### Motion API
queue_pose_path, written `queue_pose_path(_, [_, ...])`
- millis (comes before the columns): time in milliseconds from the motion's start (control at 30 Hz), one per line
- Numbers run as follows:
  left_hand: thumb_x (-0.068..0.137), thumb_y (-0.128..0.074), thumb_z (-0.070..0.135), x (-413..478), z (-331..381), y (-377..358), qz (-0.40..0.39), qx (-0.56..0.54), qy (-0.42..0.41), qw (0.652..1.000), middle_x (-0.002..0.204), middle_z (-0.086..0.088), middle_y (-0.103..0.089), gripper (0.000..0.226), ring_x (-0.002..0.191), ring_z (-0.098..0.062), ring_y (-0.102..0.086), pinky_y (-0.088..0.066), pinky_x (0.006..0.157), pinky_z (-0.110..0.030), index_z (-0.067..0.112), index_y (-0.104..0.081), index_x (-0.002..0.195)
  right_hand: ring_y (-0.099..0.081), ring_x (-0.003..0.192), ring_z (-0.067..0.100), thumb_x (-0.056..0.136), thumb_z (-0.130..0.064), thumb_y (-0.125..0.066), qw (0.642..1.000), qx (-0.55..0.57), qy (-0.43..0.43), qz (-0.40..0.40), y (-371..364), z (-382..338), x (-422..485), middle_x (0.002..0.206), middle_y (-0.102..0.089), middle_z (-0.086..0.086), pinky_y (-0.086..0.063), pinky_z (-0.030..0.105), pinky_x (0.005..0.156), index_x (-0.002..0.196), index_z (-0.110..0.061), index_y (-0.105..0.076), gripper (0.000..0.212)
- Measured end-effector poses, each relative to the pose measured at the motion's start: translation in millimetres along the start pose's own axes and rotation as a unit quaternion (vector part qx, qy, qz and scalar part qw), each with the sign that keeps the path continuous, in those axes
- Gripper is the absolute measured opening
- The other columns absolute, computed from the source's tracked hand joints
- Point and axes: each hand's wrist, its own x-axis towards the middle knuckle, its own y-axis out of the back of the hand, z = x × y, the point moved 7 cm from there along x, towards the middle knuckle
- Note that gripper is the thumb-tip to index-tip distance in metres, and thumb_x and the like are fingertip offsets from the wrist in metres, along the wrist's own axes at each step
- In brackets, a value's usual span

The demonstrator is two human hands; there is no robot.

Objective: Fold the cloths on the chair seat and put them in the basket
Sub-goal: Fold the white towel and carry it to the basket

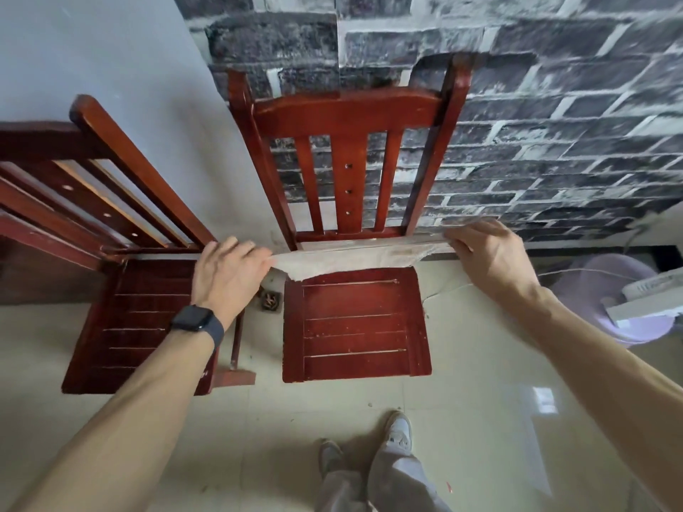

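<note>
While both arms reach forward, the left hand (229,269) and right hand (488,253) each pinch one end of a pale cloth (354,258), stretched left to right above the back edge of the chair seat (354,327).

The seat (354,327) of the middle chair lies bare in front of the cloth (351,258), which spans only its back edge, pinched at each end by the left hand (229,271) and right hand (488,256). Behind, upright backrest slats (347,179) close the far side. A 2nd chair (129,319) stands just left, a narrow floor gap between. Rightward, tiled floor (480,364) runs open to the lavender basket (598,275), partly covered by a white box (650,297).
</note>
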Motion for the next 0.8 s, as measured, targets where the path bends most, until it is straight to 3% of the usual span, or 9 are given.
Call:
queue_pose_path(200, [0.083,-0.078,0.021,-57,27,-57,-0.075,-0.001,-0.012,0.997,0.087,0.000,-0.073,0.008,0.081,-0.027,-0.059,-0.041,0.070,-0.037,0.021,-0.077,0.090,-0.067,0.076,0.036,0.083,-0.004,-0.078,0.993,0.003,-0.040,-0.111,-58,10,-70,0.086,-0.076,0.010,-0.060,0.042,0.064,0.090,-0.009,-0.079,0.010])
queue_pose_path(300, [0.070,-0.086,0.012,-98,41,-103,-0.148,0.003,0.016,0.989,0.081,0.001,-0.074,0.022,0.076,-0.027,-0.061,-0.044,0.066,-0.035,0.022,-0.079,0.088,-0.066,0.075,0.036,0.084,-0.004,-0.076,0.978,0.012,-0.088,-0.188,-99,14,-120,0.084,-0.075,0.011,-0.059,0.040,0.061,0.090,-0.011,-0.079,0.010])
queue_pose_path(467, [0.066,-0.084,0.007,-175,57,-167,-0.297,0.012,0.056,0.953,0.072,0.004,-0.071,0.024,0.072,-0.026,-0.064,-0.052,0.065,-0.036,0.026,-0.078,0.080,-0.069,0.083,0.036,0.087,-0.006,-0.071,0.934,0.027,-0.157,-0.319,-149,13,-205,0.092,-0.077,0.010,-0.058,0.039,0.072,0.095,-0.015,-0.081,0.016])
queue_pose_path(600, [0.084,-0.071,0.018,-200,64,-169,-0.353,-0.062,0.123,0.926,0.091,0.001,-0.075,0.019,0.089,-0.026,-0.067,-0.055,0.071,-0.037,0.028,-0.079,0.098,-0.071,0.091,0.032,0.090,-0.011,-0.071,0.908,0.055,-0.202,-0.363,-159,15,-245,0.099,-0.077,0.008,-0.056,0.037,0.080,0.099,-0.015,-0.081,0.014])
queue_pose_path(700, [0.091,-0.062,0.030,-205,58,-170,-0.372,-0.170,0.230,0.883,0.103,0.004,-0.074,0.020,0.096,-0.021,-0.068,-0.055,0.071,-0.032,0.032,-0.075,0.105,-0.072,0.089,0.021,0.089,-0.013,-0.074,0.890,0.103,-0.255,-0.364,-163,24,-255,0.100,-0.078,0.003,-0.051,0.022,0.079,0.102,-0.016,-0.080,0.015])
queue_pose_path(800, [0.088,-0.070,0.035,-203,51,-182,-0.384,-0.309,0.325,0.807,0.102,0.006,-0.073,0.018,0.098,-0.015,-0.068,-0.052,0.079,-0.028,0.024,-0.074,0.102,-0.067,0.078,0.008,0.087,-0.017,-0.076,0.859,0.167,-0.330,-0.353,-175,37,-250,0.091,-0.078,-0.002,-0.043,0.010,0.068,0.095,-0.018,-0.079,0.008])
